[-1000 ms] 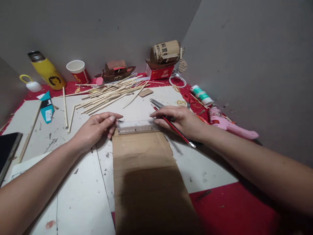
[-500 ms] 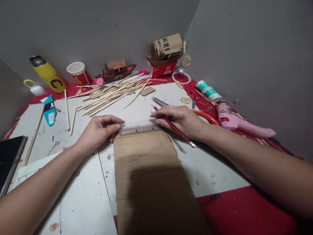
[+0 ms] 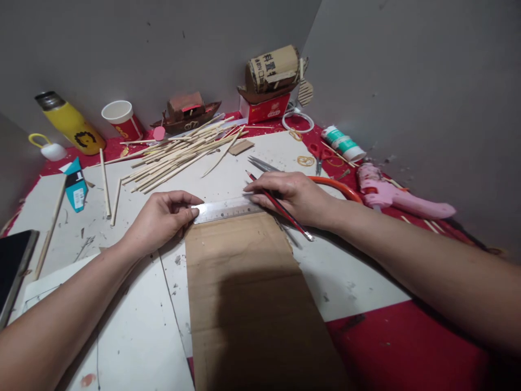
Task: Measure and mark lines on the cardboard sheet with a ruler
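Note:
A clear ruler [image 3: 223, 210] lies across the far edge of a long brown cardboard strip [image 3: 236, 255]. The thumb and fingers of my left hand [image 3: 163, 217] pinch its left end. At the other end, my right hand [image 3: 293, 198] touches the ruler with its fingertips and has a red and black pencil [image 3: 280, 207] held between its fingers, tip pointing away to the left. Scissors with silver blades [image 3: 260, 163] and an orange handle [image 3: 337, 187] lie partly hidden beneath my right hand. My shadow darkens the near part of the cardboard.
Beyond my hands lies a pile of thin wooden sticks [image 3: 179, 160]. Two model boats [image 3: 191, 111], a paper cup [image 3: 122, 119] and a yellow bottle [image 3: 77, 127] stand behind. A pink glue gun [image 3: 402, 201] is at right, a dark device [image 3: 14, 266] at left.
The view has shifted slightly, so everything sits a little further left. The ruler now looks whiter and shinier, with less brown showing through it. Both hands keep their grip.

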Available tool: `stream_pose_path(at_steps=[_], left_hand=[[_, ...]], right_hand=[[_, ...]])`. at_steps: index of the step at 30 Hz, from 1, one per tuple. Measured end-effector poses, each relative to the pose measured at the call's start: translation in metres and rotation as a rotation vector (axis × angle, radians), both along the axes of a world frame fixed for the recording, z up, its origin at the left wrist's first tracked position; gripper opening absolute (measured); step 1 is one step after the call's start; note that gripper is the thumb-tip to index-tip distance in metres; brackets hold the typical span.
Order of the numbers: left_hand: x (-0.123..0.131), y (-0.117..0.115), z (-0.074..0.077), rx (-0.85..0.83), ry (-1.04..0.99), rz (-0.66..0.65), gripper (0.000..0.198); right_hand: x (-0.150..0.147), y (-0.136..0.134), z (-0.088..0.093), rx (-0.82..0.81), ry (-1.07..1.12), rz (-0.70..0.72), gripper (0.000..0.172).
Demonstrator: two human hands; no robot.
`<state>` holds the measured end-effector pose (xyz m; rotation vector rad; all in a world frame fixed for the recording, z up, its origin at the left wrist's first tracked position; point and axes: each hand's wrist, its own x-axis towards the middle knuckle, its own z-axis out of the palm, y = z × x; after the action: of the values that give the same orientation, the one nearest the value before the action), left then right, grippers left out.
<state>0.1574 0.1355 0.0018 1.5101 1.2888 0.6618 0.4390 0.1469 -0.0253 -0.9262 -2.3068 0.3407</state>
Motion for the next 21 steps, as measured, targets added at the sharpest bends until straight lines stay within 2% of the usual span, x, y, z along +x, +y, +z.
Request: stream_pose_path(at_steps=[6,9,11,14,17,19,21], left_hand=[[-0.001,0.001,-0.004,0.056,0.057,-0.023,0.029],[-0.003,0.003,-0.008,0.096,0.082,-0.047,0.031],[-0.004,0.004,-0.010,0.104,0.095,-0.058,0.032],[-0.005,0.006,-0.013,0.103,0.117,-0.070,0.033],[-0.005,0.006,-0.015,0.100,0.124,-0.076,0.035],[-0.005,0.006,-0.015,0.098,0.124,-0.077,0.035],[-0.004,0.005,-0.014,0.098,0.126,-0.075,0.034]], right_hand=[[0.002,0.002,0.001,0.002,-0.029,0.010,0.025],[0.005,-0.004,0.012,0.029,0.016,-0.109,0.027],[0.006,-0.015,0.023,-0.021,0.142,-0.230,0.029],[0.002,-0.038,0.033,-0.250,0.377,-0.296,0.036],[-0.007,-0.061,0.030,-0.544,0.567,-0.292,0.043],[-0.014,-0.070,0.023,-0.691,0.658,-0.332,0.039],[-0.019,-0.073,0.017,-0.767,0.702,-0.374,0.031]])
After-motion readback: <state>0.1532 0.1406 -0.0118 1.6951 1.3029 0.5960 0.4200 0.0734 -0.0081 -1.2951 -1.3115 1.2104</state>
